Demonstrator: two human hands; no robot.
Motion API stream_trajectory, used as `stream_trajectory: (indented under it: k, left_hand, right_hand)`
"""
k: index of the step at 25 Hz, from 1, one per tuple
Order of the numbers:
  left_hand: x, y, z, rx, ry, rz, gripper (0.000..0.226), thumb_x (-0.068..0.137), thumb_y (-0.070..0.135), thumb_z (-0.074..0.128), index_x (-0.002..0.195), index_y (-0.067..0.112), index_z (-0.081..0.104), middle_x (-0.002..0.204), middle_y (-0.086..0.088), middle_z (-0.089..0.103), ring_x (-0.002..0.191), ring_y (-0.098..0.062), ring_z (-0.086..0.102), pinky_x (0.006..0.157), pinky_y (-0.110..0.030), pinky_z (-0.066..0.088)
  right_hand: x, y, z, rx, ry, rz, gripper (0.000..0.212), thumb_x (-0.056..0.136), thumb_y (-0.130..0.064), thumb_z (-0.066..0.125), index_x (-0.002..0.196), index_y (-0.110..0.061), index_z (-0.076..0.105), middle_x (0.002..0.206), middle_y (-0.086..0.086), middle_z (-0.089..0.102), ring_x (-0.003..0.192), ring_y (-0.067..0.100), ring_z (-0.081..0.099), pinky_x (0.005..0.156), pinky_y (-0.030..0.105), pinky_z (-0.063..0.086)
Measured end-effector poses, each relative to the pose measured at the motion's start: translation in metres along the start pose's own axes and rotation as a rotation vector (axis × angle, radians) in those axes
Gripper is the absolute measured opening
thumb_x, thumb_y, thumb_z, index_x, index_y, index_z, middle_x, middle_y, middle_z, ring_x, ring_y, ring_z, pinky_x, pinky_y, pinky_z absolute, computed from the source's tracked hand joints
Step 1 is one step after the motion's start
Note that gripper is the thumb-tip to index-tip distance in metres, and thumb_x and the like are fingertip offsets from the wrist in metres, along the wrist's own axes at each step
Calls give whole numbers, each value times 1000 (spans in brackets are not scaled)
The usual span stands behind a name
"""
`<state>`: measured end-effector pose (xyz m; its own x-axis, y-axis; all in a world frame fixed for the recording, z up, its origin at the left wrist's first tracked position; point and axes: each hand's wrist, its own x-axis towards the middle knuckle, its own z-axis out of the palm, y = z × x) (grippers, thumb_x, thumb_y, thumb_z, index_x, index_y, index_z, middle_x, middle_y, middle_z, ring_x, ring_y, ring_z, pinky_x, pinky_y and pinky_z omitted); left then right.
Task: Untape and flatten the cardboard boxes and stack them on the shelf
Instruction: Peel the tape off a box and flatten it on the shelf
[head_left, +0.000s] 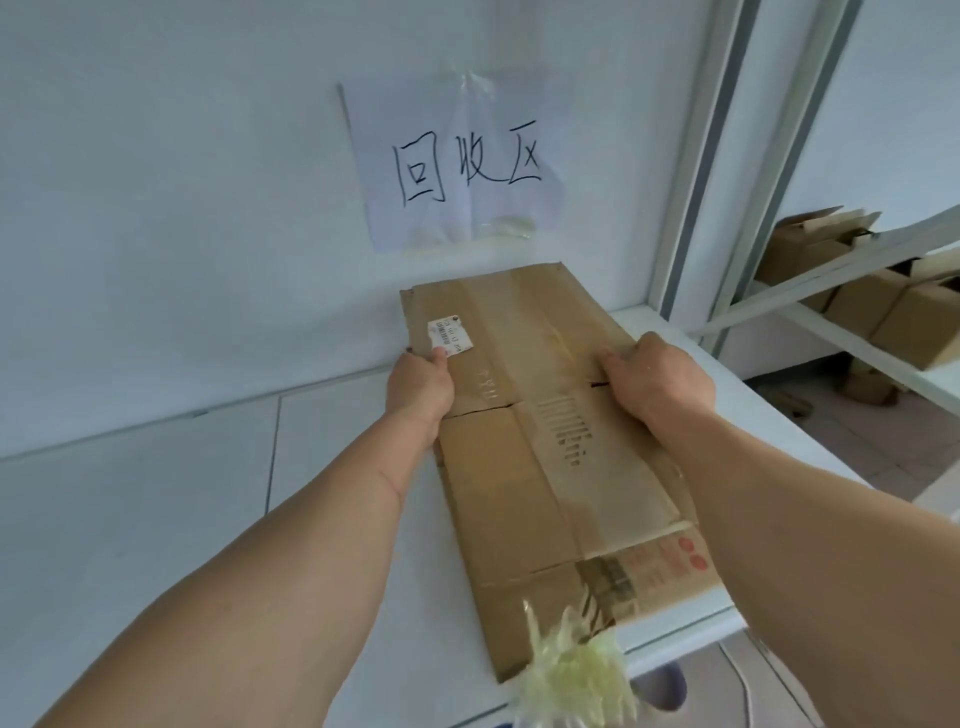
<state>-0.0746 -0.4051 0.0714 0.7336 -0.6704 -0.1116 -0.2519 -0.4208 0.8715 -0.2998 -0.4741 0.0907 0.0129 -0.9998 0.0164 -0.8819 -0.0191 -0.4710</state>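
A flattened brown cardboard box (524, 467) lies lengthwise on the white shelf (182, 519), its far end close to the wall. My left hand (418, 392) grips its left edge, thumb on top beside a torn white label (449, 335). My right hand (657, 379) is closed on the right edge, fingers curled over the top. A crumpled strip of clear yellowish tape (571, 675) hangs from the near end, which sticks out past the shelf's front edge.
A paper sign (457, 166) with handwriting is taped to the white wall behind the shelf. Metal uprights (696, 171) stand at the right. Beyond them, several assembled cardboard boxes (857, 291) sit on a lower rack.
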Motion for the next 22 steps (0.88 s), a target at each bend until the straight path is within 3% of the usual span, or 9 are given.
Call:
stream_trajectory:
  k: [5, 9, 12, 17, 22]
  left_hand:
    - [21, 7, 71, 197, -48, -41, 50, 104, 41, 33, 128, 3, 54, 119, -12, 62, 86, -21, 52, 72, -31, 39]
    - [31, -25, 94, 408, -47, -98, 55, 103, 49, 27, 120, 6, 56, 90, -6, 57, 73, -20, 51, 64, -31, 39]
    - [32, -40, 103, 470, 0, -124, 55, 101, 54, 27, 116, 9, 54, 79, -1, 48, 78, -25, 52, 70, -34, 43]
    - [36, -43, 106, 577, -2, -66, 55, 101, 53, 22, 119, 11, 51, 106, -8, 63, 83, -26, 51, 70, -35, 40]
    - [30, -26, 71, 720, 19, 47, 61, 99, 59, 20, 119, 13, 53, 108, -7, 64, 98, -28, 58, 73, -35, 37]
  right_hand:
    - [52, 37, 26, -79, 6, 15, 56, 93, -57, 39, 125, -12, 51, 118, 11, 57, 110, 32, 52, 91, 45, 45]
    - [66, 53, 63, -139, -50, 4, 68, 93, -64, 38, 134, -10, 49, 132, 13, 49, 123, 34, 44, 101, 46, 38]
    - [68, 60, 83, -122, -58, -11, 72, 93, -67, 34, 136, -12, 47, 138, 13, 48, 129, 35, 41, 105, 46, 33]
    - [65, 62, 92, -133, -17, -16, 72, 94, -68, 30, 138, -12, 44, 138, 12, 48, 129, 34, 40, 105, 45, 31]
    - [59, 42, 62, -127, 163, -69, 69, 95, -62, 35, 141, -12, 41, 142, 9, 46, 135, 30, 35, 113, 45, 25]
